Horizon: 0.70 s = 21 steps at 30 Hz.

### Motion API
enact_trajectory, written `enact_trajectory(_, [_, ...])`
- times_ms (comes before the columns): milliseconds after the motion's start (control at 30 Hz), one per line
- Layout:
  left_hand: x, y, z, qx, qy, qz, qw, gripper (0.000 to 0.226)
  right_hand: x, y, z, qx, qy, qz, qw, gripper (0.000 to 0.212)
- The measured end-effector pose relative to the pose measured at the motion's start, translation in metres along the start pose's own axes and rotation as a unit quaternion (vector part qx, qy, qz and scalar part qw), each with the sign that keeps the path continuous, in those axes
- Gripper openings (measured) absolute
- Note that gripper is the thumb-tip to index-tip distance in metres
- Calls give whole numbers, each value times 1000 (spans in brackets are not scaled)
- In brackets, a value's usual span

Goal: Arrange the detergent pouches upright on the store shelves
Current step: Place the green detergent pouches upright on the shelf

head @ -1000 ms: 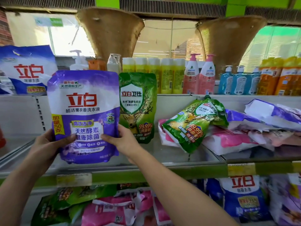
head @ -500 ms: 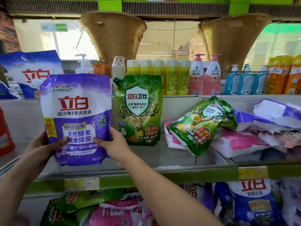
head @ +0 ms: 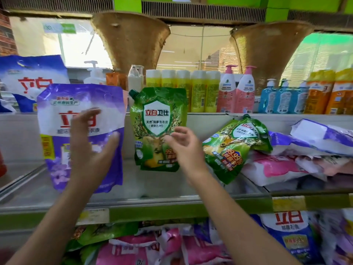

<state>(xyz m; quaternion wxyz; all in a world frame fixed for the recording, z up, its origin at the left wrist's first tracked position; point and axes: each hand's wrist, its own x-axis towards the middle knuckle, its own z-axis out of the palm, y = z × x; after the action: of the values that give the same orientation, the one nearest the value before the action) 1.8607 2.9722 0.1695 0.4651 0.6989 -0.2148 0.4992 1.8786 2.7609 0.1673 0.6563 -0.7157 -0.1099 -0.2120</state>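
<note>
Both hands off purple pouch (head: 82, 119) now; left hand (head: 89, 144), right hand (head: 183, 148) open.

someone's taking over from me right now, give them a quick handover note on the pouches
Left hand: open, fingers spread on the front of the purple pouch, no grip.
Right hand: open, holding nothing, in front of the green pouch.
Done: purple and green pouches stand upright side by side on the middle shelf.
Left: the tilted green pouch and the pile of pink and purple pouches lying flat to its right need standing up. More pouches lie jumbled on the lower shelf.
</note>
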Motion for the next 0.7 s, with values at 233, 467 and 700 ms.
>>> enact_trajectory(233, [6,59,163,-115,-264,-164,944,36,0,0,-138,32,318,61,946,27])
enact_trajectory(467, [16,38,257,-23,-365,-301,881,59,8,2,-178,274,245,191,910,27])
enact_trajectory(700, [29,23,279,99,-415,-241,872,63,38,4,-175,276,185,309,891,17])
